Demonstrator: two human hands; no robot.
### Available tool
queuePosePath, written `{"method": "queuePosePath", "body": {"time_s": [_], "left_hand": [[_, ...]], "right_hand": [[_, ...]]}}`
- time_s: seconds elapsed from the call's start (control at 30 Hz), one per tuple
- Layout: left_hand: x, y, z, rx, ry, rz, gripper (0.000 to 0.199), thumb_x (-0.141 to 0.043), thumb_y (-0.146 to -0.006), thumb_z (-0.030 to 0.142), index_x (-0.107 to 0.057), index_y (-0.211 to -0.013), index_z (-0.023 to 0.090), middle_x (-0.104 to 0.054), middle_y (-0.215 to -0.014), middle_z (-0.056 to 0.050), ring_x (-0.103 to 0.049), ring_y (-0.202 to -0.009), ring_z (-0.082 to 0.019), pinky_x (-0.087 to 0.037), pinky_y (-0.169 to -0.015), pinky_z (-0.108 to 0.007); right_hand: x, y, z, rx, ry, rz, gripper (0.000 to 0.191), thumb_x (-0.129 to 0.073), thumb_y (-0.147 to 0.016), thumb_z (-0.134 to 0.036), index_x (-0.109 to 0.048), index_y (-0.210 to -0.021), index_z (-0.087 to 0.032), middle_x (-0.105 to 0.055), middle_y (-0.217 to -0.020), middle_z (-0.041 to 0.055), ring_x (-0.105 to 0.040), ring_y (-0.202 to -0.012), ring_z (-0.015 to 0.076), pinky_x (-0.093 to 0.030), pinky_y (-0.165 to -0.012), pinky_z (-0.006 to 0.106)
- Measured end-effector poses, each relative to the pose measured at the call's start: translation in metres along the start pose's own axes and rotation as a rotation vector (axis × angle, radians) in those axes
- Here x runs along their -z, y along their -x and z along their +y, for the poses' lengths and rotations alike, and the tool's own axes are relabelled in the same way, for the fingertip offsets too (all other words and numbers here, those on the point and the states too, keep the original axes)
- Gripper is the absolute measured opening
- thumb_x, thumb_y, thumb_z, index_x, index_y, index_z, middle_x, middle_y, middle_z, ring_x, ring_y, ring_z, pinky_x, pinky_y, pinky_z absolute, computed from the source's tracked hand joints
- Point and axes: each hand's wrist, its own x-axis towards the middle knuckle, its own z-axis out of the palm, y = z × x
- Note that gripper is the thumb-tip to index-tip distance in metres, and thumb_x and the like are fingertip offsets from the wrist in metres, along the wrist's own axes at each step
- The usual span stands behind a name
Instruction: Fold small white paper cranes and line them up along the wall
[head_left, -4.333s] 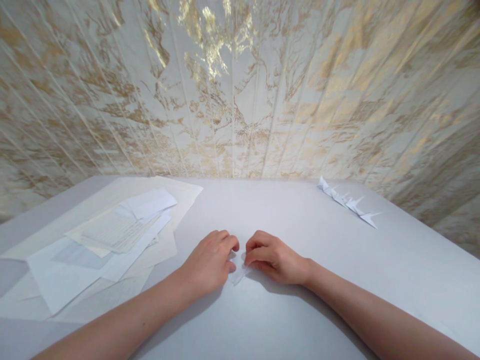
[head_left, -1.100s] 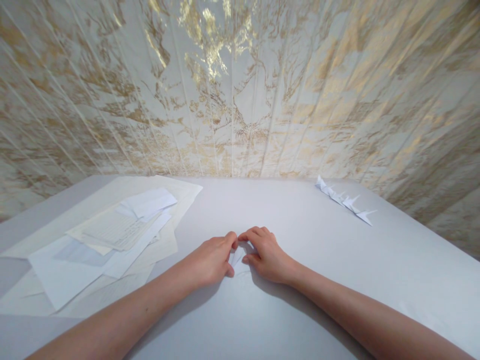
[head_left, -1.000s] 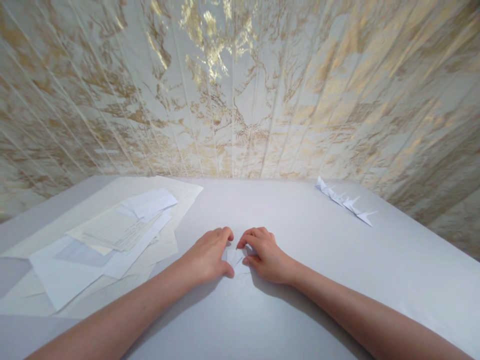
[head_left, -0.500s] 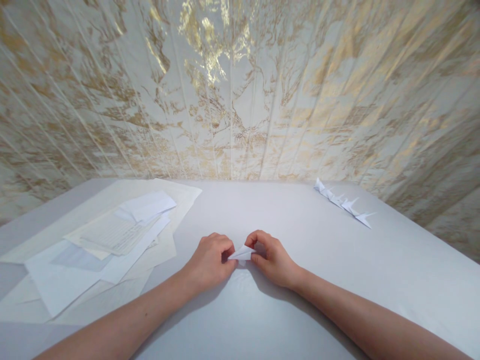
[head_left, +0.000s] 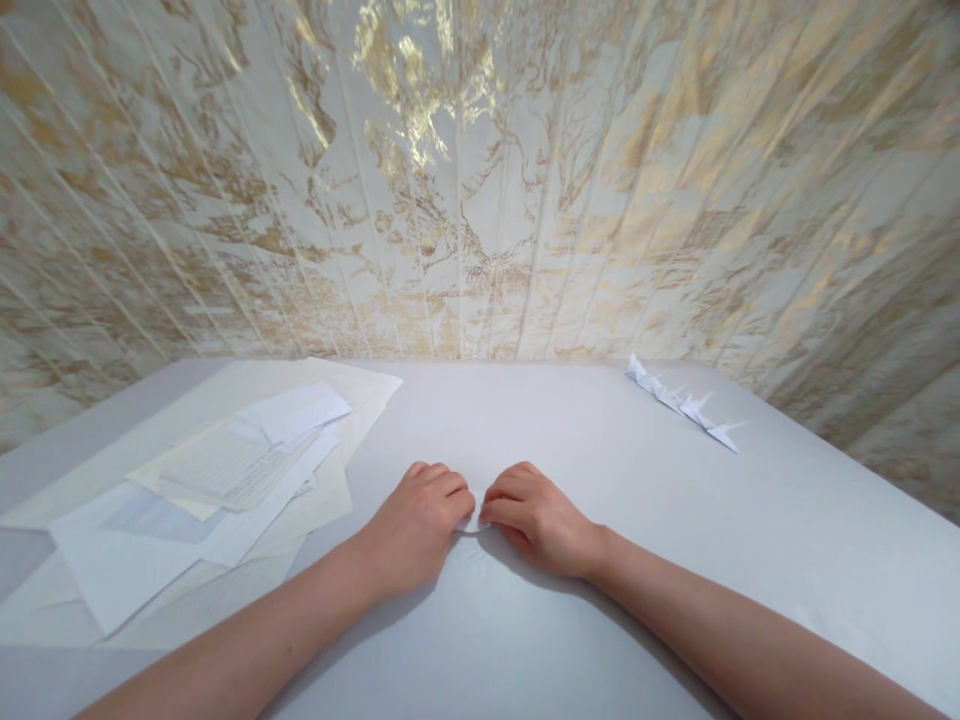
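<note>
Between my hands is a small folded piece of white paper (head_left: 472,524), low over the table at the middle of the view. My left hand (head_left: 426,520) is closed on its left side, fingers curled over it. From the right, my right hand (head_left: 531,517) pinches the other side, its knuckles facing up. Both hands cover most of the paper, so only a sliver shows in the gap between the fingertips and its folds cannot be made out.
Loose sheets and envelope-like papers (head_left: 135,555) lie overlapping on the left of the white table (head_left: 600,640). Several folded white paper figures with pointed tips (head_left: 694,410) stand in a slanting row at the back right. A gold-patterned wall (head_left: 480,200) rises behind the table.
My hands have come closer together, and the fingers have rolled over the folded paper. Its pointed shape, plain to see before, is now mostly hidden.
</note>
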Motion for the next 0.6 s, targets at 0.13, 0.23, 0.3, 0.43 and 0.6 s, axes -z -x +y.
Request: {"method": "queuePosePath", "body": {"time_s": [0.13, 0.23, 0.3, 0.43, 0.6], "left_hand": [[0.006, 0.001, -0.006, 0.036, 0.148, -0.116, 0.032, -0.045, -0.062, 0.003, -0.058, -0.086, 0.018, -0.057, -0.088, -0.004, -0.052, -0.083, -0.018, -0.038, -0.076, -0.030], [0.010, -0.001, -0.010, 0.046, 0.230, -0.145, 0.030, -0.047, -0.060, 0.006, -0.058, -0.085, 0.017, -0.057, -0.088, -0.004, -0.052, -0.085, -0.018, -0.039, -0.079, -0.029], [0.011, -0.002, -0.012, 0.055, 0.261, -0.146, 0.027, -0.049, -0.060, 0.007, -0.058, -0.083, 0.017, -0.057, -0.087, -0.003, -0.051, -0.084, -0.017, -0.039, -0.079, -0.028], [0.006, -0.003, -0.015, 0.099, 0.326, -0.144, 0.017, -0.054, -0.061, 0.012, -0.057, -0.077, 0.017, -0.055, -0.087, -0.002, -0.051, -0.085, -0.017, -0.039, -0.078, -0.027], [0.001, -0.003, -0.016, 0.168, 0.374, -0.146, 0.010, -0.059, -0.061, 0.016, -0.058, -0.071, 0.018, -0.054, -0.087, -0.001, -0.050, -0.084, -0.017, -0.039, -0.077, -0.027]], "right_hand": [[0.002, 0.003, 0.002, 0.051, -0.007, -0.023, 0.018, -0.048, -0.079, -0.008, -0.061, -0.087, -0.018, -0.063, -0.087, 0.0056, -0.054, -0.082, 0.0163, -0.037, -0.077, 0.031], [0.002, 0.005, 0.002, 0.033, -0.028, -0.022, 0.015, -0.051, -0.078, -0.010, -0.060, -0.088, -0.018, -0.063, -0.087, 0.0057, -0.054, -0.083, 0.0167, -0.038, -0.077, 0.031], [0.001, 0.005, 0.002, 0.015, -0.049, -0.017, 0.014, -0.052, -0.078, -0.011, -0.060, -0.086, -0.018, -0.063, -0.085, 0.0053, -0.054, -0.083, 0.0167, -0.038, -0.076, 0.031], [-0.001, 0.003, 0.001, -0.037, -0.087, 0.012, 0.008, -0.054, -0.079, -0.015, -0.062, -0.081, -0.018, -0.062, -0.080, 0.0054, -0.054, -0.080, 0.0169, -0.038, -0.074, 0.030], [-0.001, 0.001, -0.003, -0.177, -0.155, 0.037, 0.006, -0.062, -0.076, -0.019, -0.065, -0.071, -0.017, -0.062, -0.067, 0.0031, -0.054, -0.069, 0.0150, -0.039, -0.070, 0.029]]}}
